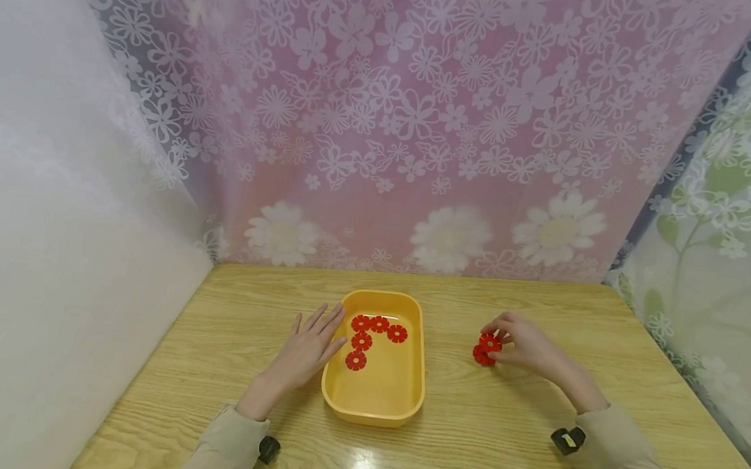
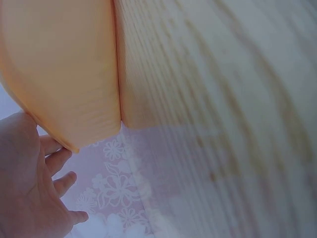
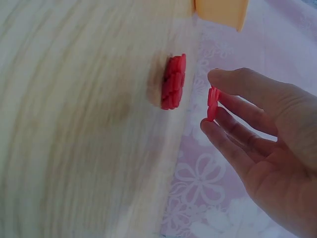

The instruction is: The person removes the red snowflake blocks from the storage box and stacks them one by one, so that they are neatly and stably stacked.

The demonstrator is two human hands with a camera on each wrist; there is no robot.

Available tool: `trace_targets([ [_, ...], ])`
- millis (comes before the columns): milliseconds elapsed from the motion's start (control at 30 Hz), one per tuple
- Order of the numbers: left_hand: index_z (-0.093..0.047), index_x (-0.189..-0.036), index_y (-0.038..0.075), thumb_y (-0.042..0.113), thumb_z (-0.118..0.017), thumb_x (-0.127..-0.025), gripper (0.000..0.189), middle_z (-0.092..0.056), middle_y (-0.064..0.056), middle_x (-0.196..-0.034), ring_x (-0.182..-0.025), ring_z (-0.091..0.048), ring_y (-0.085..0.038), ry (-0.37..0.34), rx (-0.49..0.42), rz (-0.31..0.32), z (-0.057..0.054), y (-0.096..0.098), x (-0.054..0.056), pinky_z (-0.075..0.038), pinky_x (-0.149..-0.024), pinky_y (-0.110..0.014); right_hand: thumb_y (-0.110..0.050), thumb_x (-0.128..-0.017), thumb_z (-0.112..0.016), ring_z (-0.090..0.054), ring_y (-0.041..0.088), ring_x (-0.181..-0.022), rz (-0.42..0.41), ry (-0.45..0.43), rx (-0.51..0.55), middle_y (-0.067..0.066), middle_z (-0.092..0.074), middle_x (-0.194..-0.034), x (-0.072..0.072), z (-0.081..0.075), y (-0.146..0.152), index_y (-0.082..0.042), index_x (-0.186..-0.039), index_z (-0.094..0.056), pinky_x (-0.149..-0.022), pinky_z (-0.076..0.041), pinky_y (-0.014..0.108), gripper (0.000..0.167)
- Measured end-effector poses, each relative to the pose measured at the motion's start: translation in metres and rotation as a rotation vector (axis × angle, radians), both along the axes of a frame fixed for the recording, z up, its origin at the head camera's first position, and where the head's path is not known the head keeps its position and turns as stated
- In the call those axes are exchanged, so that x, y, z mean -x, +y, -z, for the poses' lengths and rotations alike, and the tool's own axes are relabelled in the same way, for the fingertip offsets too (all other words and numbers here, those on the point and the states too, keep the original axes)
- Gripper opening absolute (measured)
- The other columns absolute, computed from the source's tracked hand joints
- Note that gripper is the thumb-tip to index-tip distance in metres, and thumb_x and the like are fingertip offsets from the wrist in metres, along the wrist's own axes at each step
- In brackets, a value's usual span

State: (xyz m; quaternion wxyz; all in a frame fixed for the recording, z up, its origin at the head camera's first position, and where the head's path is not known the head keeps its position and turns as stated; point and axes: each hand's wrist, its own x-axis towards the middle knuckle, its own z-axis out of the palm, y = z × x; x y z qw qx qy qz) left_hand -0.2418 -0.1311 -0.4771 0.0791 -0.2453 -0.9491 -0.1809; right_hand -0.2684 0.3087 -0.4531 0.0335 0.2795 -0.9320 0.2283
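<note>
Right hand [image 1: 530,346] pinches a red notched disc [image 3: 213,105] between thumb and fingers, above a red disc stack [image 3: 173,84] on the wooden table [image 1: 220,340]. Left hand [image 1: 304,350], fingers extended, touches yellow tray [image 1: 375,395]; five discs [image 1: 366,341] inside.

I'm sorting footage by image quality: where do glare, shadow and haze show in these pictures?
Head view: a bright glare patch on the table at the bottom edge, below the yellow tray; left wrist view: hazy, the table's grain soft toward the right; right wrist view: a soft shadow left of the red disc stack, the floral backdrop pale and low in contrast.
</note>
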Motion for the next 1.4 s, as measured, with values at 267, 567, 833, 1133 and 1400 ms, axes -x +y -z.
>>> trace_targets([
  [267,-0.035,-0.159,0.01,0.038,-0.048,-0.108,0.06,-0.03,-0.006,-0.166,-0.154,-0.021,-0.033,0.008,0.0,-0.001,0.0,0.0,0.0,-0.01,-0.118,-0.07,-0.011,-0.079,-0.087,-0.064,0.023,-0.084,-0.028,-0.018,-0.04,0.006,-0.063,-0.096,-0.004,0.005,-0.004,-0.003,-0.108,-0.073,-0.072,-0.059,0.04,0.033],
  [567,-0.035,-0.159,0.009,0.038,-0.048,-0.108,0.059,-0.03,-0.006,-0.166,-0.155,-0.02,-0.032,0.01,0.003,-0.004,-0.001,0.001,-0.001,-0.011,-0.118,-0.07,-0.01,-0.079,-0.087,-0.063,0.019,-0.08,-0.054,0.032,-0.091,0.004,-0.064,-0.095,-0.002,0.01,-0.005,-0.003,-0.108,-0.075,-0.068,-0.054,0.031,0.032],
  [833,-0.035,-0.159,0.01,0.038,-0.049,-0.108,0.06,-0.029,-0.005,-0.166,-0.155,-0.019,-0.031,0.001,-0.004,-0.004,-0.001,0.001,0.0,-0.008,-0.119,-0.069,-0.011,-0.079,-0.086,-0.063,0.019,-0.081,-0.058,0.034,-0.109,0.005,-0.065,-0.097,-0.002,0.012,-0.006,-0.003,-0.109,-0.074,-0.069,-0.054,0.032,0.033],
  [1133,-0.035,-0.159,0.01,0.038,-0.048,-0.108,0.06,-0.03,-0.005,-0.166,-0.155,-0.02,-0.032,-0.001,-0.005,-0.006,-0.001,0.0,0.0,-0.008,-0.119,-0.069,-0.013,-0.079,-0.086,-0.064,0.021,-0.083,-0.068,0.038,-0.114,0.007,-0.066,-0.1,-0.004,0.011,-0.007,-0.001,-0.111,-0.073,-0.07,-0.055,0.033,0.037],
  [1400,-0.035,-0.159,0.011,0.037,-0.049,-0.108,0.059,-0.03,-0.004,-0.166,-0.155,-0.019,-0.03,-0.008,0.001,-0.01,-0.001,0.001,-0.001,-0.012,-0.118,-0.07,-0.013,-0.079,-0.086,-0.064,0.019,-0.083,-0.065,0.035,-0.122,0.007,-0.066,-0.101,-0.002,0.014,-0.006,-0.003,-0.11,-0.074,-0.07,-0.054,0.033,0.035],
])
